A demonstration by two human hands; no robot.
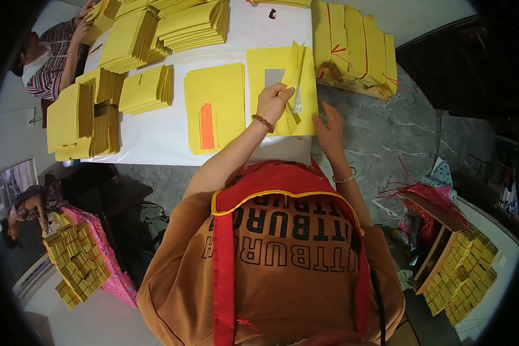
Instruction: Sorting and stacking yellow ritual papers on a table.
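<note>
Left hand grip pinches folded yellow sheet; right hand, seemingly open, at stack's edge.

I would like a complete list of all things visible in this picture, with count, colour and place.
folded yellow paper sheet: one, yellow, pinched in the left hand
flat yellow sheets with silver square: one pile, under both hands
yellow sheet with orange strip: one pile, table middle
stacks of yellow paper: many, table left and far side
tied yellow bundles: several, red marks, table right
white table: one
other people: two, at left
left hand: one, gripping the sheet
right hand: one, open, on the pile edge
</note>
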